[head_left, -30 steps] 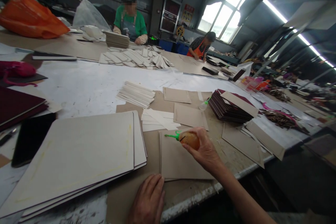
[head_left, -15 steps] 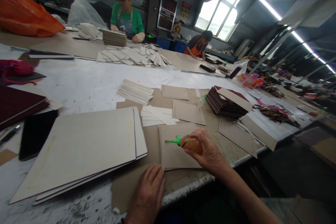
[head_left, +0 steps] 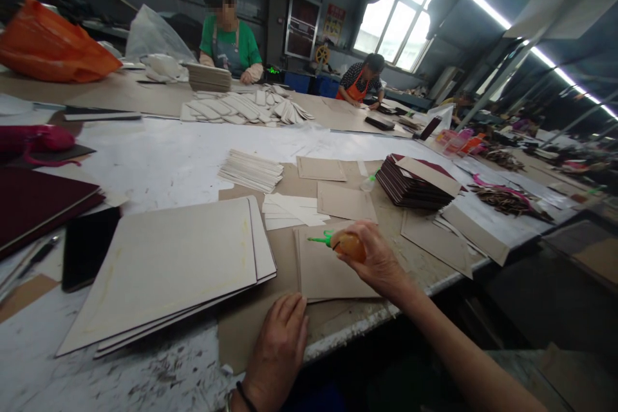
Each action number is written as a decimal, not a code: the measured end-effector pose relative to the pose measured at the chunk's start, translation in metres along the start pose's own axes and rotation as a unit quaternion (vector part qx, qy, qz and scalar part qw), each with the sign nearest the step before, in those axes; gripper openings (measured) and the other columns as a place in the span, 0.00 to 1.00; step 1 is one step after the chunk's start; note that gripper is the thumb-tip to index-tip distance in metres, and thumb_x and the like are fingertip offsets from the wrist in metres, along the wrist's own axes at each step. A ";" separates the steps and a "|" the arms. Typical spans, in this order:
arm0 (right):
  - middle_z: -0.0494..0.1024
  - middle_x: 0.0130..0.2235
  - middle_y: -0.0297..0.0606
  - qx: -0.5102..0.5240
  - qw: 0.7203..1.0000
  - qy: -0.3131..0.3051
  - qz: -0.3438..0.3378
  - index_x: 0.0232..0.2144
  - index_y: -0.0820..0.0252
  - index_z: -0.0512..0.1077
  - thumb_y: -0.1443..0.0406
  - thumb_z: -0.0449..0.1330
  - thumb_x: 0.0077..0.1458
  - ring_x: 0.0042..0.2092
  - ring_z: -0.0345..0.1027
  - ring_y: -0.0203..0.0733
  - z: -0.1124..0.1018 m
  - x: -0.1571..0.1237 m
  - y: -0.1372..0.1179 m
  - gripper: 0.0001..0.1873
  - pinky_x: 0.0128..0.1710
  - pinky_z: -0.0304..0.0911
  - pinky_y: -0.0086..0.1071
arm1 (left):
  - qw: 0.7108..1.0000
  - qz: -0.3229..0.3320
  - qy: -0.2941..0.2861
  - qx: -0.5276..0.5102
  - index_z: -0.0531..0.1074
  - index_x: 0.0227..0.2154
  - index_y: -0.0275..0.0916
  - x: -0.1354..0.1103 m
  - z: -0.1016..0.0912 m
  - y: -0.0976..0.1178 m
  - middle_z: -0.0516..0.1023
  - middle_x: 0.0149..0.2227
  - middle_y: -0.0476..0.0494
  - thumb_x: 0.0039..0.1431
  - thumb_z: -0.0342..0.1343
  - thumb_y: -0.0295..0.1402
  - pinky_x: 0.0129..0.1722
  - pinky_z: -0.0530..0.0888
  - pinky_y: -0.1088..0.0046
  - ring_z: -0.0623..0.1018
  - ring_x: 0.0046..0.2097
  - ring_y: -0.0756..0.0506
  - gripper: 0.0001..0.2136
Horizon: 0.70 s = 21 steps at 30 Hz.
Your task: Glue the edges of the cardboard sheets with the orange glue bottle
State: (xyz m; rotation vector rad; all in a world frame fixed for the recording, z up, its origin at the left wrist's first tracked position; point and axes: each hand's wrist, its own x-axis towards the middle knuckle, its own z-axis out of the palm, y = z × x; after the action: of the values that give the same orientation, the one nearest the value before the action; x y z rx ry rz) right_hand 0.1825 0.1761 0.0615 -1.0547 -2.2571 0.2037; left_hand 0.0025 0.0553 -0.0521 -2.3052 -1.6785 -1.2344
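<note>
My right hand [head_left: 375, 263] is closed around an orange glue bottle [head_left: 348, 244] whose green nozzle points left, just above a small grey cardboard piece [head_left: 324, 270]. My left hand [head_left: 277, 349] lies flat with fingers together on the brown paper at the table's near edge, its fingertips at the bottom left corner of that cardboard. A stack of large grey boards [head_left: 174, 265] lies to the left of both hands.
White strips [head_left: 251, 170], loose cardboard cards [head_left: 345, 201] and a dark maroon stack [head_left: 415, 183] lie beyond. A black phone [head_left: 87, 248] and maroon boards [head_left: 33, 206] are at left. Two other people [head_left: 226, 45] work at the far side. The table edge [head_left: 367, 325] runs near.
The right hand has carried the glue bottle slightly up and away over the cardboard piece. The left hand stays at the card's corner. The camera view has shifted a little.
</note>
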 end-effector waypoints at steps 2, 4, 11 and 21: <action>0.70 0.40 0.39 -0.014 1.000 -0.007 -0.010 0.39 0.52 0.65 0.68 0.62 0.49 0.44 0.63 0.47 0.003 0.005 0.002 0.15 0.45 0.62 0.41 | 1.000 0.009 0.003 0.007 0.68 0.47 0.34 0.000 0.000 -0.001 0.75 0.43 0.39 0.62 0.42 0.25 0.46 0.76 0.65 0.74 0.47 0.44 0.14; 0.70 0.41 0.39 -0.019 0.999 -0.020 -0.019 0.39 0.52 0.66 0.68 0.62 0.48 0.44 0.64 0.47 0.004 0.006 0.002 0.15 0.46 0.62 0.41 | 1.000 0.016 0.003 0.017 0.69 0.46 0.34 0.001 0.000 -0.001 0.75 0.43 0.39 0.63 0.42 0.25 0.46 0.76 0.66 0.74 0.46 0.45 0.14; 0.71 0.39 0.39 0.004 0.997 -0.077 -0.031 0.37 0.53 0.70 0.67 0.62 0.49 0.43 0.64 0.45 -0.009 -0.010 -0.007 0.11 0.46 0.62 0.39 | 0.999 0.025 0.009 0.023 0.69 0.46 0.32 0.000 0.001 0.000 0.76 0.43 0.40 0.63 0.40 0.24 0.45 0.76 0.66 0.75 0.46 0.45 0.14; 0.66 0.42 0.40 0.044 0.992 -0.118 -0.030 0.42 0.52 0.66 0.71 0.61 0.50 0.44 0.62 0.43 -0.024 -0.042 -0.019 0.17 0.45 0.62 0.36 | 1.000 0.015 0.012 0.004 0.69 0.46 0.32 -0.001 0.002 -0.002 0.75 0.43 0.39 0.63 0.41 0.24 0.46 0.76 0.65 0.74 0.47 0.44 0.14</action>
State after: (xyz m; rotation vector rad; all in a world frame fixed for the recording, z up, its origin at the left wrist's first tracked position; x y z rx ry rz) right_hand 0.2051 0.1292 0.0675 -0.9565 -2.4627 0.4184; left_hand 0.0023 0.0559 -0.0551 -2.2926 -1.6322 -1.2434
